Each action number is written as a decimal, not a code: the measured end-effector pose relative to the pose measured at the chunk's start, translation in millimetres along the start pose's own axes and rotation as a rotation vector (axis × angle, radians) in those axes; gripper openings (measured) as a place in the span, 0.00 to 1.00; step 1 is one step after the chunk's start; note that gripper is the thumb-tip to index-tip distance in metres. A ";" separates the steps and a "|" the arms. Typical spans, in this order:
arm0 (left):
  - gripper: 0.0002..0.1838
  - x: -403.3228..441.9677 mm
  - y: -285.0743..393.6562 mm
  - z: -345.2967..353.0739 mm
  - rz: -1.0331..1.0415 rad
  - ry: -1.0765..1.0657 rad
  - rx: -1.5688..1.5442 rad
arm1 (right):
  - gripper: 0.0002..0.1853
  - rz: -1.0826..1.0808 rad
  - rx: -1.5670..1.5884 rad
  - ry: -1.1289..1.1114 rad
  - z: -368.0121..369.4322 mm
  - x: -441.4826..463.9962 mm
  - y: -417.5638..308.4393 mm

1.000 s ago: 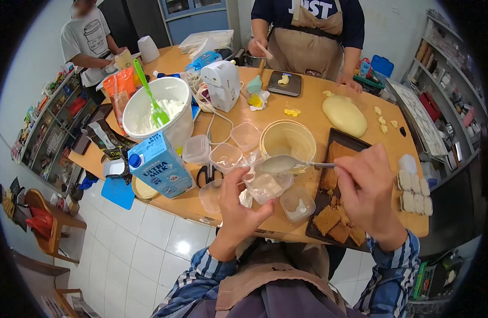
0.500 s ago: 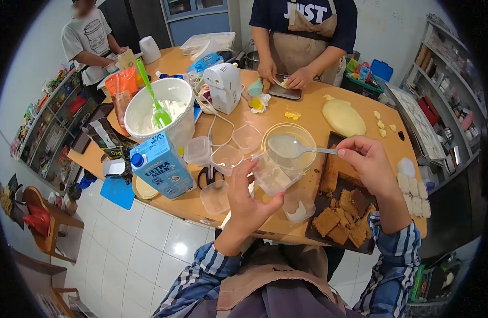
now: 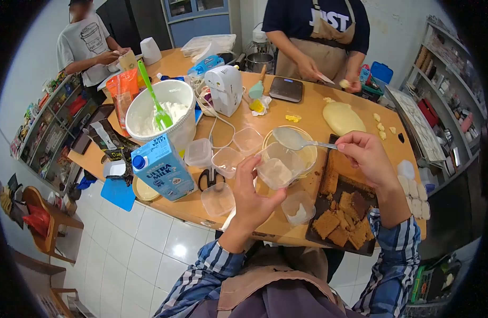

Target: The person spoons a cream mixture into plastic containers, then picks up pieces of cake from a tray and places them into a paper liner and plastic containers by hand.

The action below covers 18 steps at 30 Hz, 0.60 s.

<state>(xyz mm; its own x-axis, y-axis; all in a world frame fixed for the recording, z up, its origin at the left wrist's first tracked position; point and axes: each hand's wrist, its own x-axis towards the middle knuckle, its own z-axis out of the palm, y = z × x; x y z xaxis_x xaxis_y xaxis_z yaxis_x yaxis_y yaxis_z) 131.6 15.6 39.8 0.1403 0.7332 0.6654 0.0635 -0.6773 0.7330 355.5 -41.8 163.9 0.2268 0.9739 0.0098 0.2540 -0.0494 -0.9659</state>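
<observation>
Beneath and beyond both hands: light-brown table [image 3: 395,153], largest item noted. Far side of it, facing the hands: person in an apron [image 3: 339,50]. Well to the left of the left hand: white bucket [image 3: 183,127], pale cream inside, green spatula [image 3: 153,98] standing in it. Below and under the right wrist: dark baking tray [image 3: 345,186] with brown cake, some whole, some broken into pieces. Nearer the left hand, on its left: blue milk carton [image 3: 163,170], upright. Beyond the right hand: smooth pale dough [image 3: 343,117]. Just beyond and between the hands: round tub [image 3: 308,156].

Hands apart. Left hand [image 3: 253,204]: thumb and fingers clamped around the sides of a clear cup [image 3: 287,155], held tilted above the table; pale layer at its bottom, substance not identifiable. Right hand [image 3: 363,156]: thumb and fingers pinched on the handle end of a metal spoon [image 3: 306,142], bowl over the cup's far edge; contact between them cannot be told. Left of the left hand: black-handled scissors [image 3: 208,180], among clear containers [image 3: 218,199].
</observation>
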 end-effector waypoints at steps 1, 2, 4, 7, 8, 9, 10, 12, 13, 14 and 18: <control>0.40 -0.2 -0.2 0.1 -0.001 0.000 -0.007 | 0.06 0.005 0.006 0.000 0.7 0.3 -0.4; 0.40 -0.6 -0.2 0.2 -0.002 0.000 -0.013 | 0.05 0.010 0.011 0.000 1.3 0.6 -0.8; 0.41 -1.1 -0.6 0.1 -0.001 -0.001 -0.023 | 0.05 0.008 0.007 -0.003 2.2 0.9 -3.0; 0.41 -1.5 -1.6 0.0 0.001 -0.001 -0.029 | 0.04 -0.009 0.019 -0.007 2.0 2.2 -4.1; 0.41 -1.5 -1.7 -0.2 0.002 0.001 -0.028 | 0.04 -0.017 0.026 -0.009 1.8 2.6 -4.3; 0.41 -1.7 -1.7 -0.4 0.002 0.002 -0.027 | 0.04 -0.014 0.033 -0.003 2.0 2.8 -5.1; 0.41 -1.9 -2.0 -0.5 0.003 0.000 -0.019 | 0.03 -0.012 0.041 0.003 2.1 3.1 -6.1; 0.41 -2.2 -2.9 -0.7 0.005 -0.003 -0.002 | 0.03 -0.010 0.047 0.016 2.1 3.9 -7.4; 0.40 -2.1 -3.0 -1.2 0.007 0.005 0.001 | 0.03 -0.011 0.047 0.026 1.2 4.5 -7.4; 0.40 -1.9 -3.0 -1.7 0.010 0.011 0.004 | 0.03 -0.012 0.048 0.036 -0.1 5.0 -7.2; 0.38 -4.5 -3.8 -5.5 0.014 0.084 0.043 | 0.04 -0.022 0.037 0.097 -6.1 13.2 1.5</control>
<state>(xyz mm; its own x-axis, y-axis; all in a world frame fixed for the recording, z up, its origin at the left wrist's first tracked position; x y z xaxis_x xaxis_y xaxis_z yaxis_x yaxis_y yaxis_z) 125.3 15.2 34.8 0.0579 0.7251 0.6863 0.1046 -0.6880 0.7181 364.7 -30.4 164.2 0.3123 0.9484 0.0546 0.2255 -0.0182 -0.9741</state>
